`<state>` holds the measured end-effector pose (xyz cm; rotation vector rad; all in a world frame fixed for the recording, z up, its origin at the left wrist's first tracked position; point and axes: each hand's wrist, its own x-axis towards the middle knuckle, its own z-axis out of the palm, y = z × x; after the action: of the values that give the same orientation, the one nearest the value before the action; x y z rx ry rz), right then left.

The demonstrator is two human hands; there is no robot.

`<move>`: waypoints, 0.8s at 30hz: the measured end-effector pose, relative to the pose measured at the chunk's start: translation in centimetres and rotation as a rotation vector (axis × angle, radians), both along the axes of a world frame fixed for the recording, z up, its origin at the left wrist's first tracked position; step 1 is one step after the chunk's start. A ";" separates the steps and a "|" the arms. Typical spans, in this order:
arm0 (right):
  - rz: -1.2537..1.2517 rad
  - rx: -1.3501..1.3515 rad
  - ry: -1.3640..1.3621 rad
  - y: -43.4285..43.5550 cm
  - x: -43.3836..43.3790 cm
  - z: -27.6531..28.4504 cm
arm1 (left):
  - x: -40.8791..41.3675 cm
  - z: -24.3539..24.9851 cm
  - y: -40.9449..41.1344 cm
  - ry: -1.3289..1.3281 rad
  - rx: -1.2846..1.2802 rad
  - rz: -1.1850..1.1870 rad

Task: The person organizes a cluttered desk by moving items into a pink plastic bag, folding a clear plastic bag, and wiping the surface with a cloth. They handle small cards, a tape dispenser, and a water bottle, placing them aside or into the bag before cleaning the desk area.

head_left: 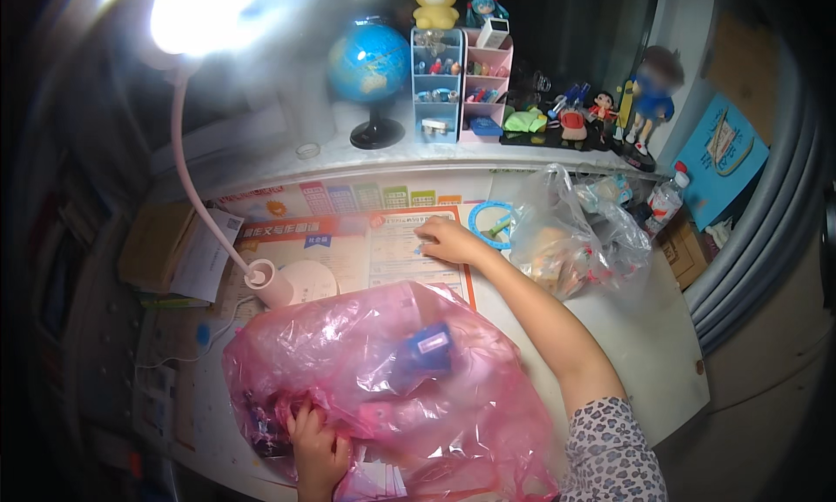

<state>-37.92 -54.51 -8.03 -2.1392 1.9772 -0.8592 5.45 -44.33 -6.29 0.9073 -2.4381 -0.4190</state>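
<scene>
A large translucent pink plastic bag (470, 397) spreads over the front of the desk. My left hand (318, 446) grips crumpled film at the bag's lower left. Through the film show a dark blue box (426, 348), a pink item (377, 416) and several white paper pieces (379, 479). Beyond the bag, my right hand (450, 241) rests on a printed sheet (398, 273), fingers bent. A tiny light-blue scrap (418, 249) lies at its fingertips; whether they pinch it is unclear. Just right of that hand is a blue ring-shaped ruler (475, 231).
A white desk lamp (277, 286) stands left, beside stacked books and papers (196, 254). A clear plastic bag with items (581, 241) and a bottle (666, 201) sit right. On the sill stand a globe (370, 64), blue and pink organizers (436, 117) and several figurines (604, 107).
</scene>
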 end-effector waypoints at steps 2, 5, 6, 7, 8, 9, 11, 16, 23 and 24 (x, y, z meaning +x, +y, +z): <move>-0.042 -0.038 0.005 -0.3 0.3 -1.0 | -0.1 0.1 -0.3 -0.026 -0.013 -0.040; -0.099 0.028 -0.045 -0.5 0.3 -1.4 | -0.8 0.1 -0.2 0.014 -0.022 -0.045; -0.146 -0.026 -0.052 -0.2 1.2 -1.1 | -0.8 0.2 -0.2 0.029 -0.035 -0.042; -0.148 -0.064 -0.086 0.6 1.4 -0.6 | -0.8 0.3 -0.1 0.045 -0.048 -0.043; -0.153 -0.103 -0.120 1.6 1.4 0.0 | -0.8 0.4 0.0 0.060 -0.063 -0.047; -0.151 -0.145 -0.152 2.8 2.2 1.9 | -0.7 0.6 0.0 0.081 -0.097 -0.045; -0.075 -0.162 -0.529 6.8 6.1 8.2 | 0.2 0.6 0.3 0.122 -0.148 -0.025; 0.978 -0.292 -0.464 18.8 15.8 16.8 | 0.2 0.8 0.9 0.265 -0.234 -0.039; 0.207 -0.443 0.408 20.5 20.4 7.2 | -1.4 2.0 2.0 0.446 -0.316 -0.114; 0.229 -0.336 0.412 21.2 20.2 7.9 | -1.0 1.9 1.9 0.444 -0.344 -0.130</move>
<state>-17.74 -33.35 -0.13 -2.8693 1.7887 -0.8094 4.49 -42.39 -4.36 0.4528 -2.0748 -0.2068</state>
